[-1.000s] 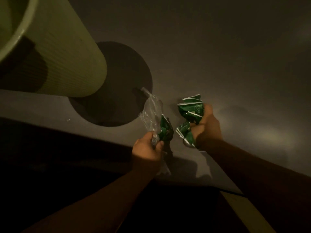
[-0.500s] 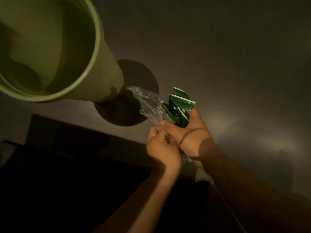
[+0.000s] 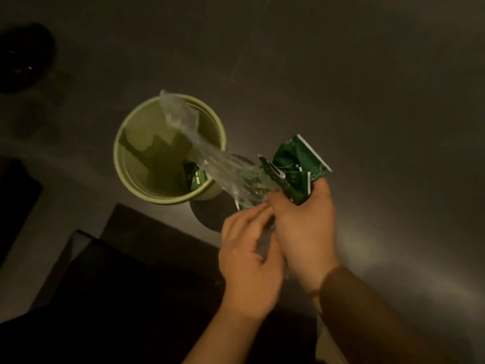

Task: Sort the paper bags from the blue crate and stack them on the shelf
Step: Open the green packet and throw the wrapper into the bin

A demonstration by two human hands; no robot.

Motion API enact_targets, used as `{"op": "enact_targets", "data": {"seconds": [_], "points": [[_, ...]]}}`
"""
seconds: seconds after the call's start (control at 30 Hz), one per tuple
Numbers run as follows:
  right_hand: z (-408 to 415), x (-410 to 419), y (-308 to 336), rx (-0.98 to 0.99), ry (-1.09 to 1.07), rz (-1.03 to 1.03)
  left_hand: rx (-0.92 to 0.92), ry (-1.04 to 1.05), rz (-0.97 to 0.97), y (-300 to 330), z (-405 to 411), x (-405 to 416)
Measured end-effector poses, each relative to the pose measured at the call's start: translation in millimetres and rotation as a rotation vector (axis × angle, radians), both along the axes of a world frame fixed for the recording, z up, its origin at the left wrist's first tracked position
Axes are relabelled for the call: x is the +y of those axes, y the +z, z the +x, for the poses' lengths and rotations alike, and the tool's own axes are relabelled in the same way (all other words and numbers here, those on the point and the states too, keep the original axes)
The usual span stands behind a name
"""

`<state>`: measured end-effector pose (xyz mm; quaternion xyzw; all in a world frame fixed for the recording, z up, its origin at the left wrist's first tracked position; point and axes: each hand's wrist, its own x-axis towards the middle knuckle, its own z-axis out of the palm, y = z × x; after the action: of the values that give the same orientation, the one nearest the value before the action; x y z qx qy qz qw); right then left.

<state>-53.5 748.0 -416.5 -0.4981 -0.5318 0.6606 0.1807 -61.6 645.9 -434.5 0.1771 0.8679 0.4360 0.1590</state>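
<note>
On grey floor (image 3: 341,74), green bin (image 3: 126,143).

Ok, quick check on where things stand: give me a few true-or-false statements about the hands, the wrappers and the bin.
1. The right hand grips a bunch of green wrappers. True.
2. The green bin lies tipped on its side. False: it stands upright, seen from above.
3. A clear plastic wrapper stretches from the hands out over the bin's mouth. True.
4. The bin holds nothing. False: a green packet lies at its bottom.
5. The left hand hangs far from the right. False: it sits right beside it, fingers reaching toward the bunch.
</note>
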Motion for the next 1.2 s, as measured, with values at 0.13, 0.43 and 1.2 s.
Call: {"op": "enact_targets", "data": {"seconds": [0.13,0.43,1.2], "points": [[-54.5,-17.1,15.7,0.037,0.082,-0.002,-0.091,0.296,0.008,28.8,-43.1,-1.6],[-162.9,-51.8,-5.7,0.067,0.237,0.043,-0.19,0.645,-0.041,49.0,-126.4,-26.6],[-228.0,-65.5,-100.6,-0.473,0.586,0.316,-0.883,1.175,0.225,25.1,-142.8,-59.6]]}}
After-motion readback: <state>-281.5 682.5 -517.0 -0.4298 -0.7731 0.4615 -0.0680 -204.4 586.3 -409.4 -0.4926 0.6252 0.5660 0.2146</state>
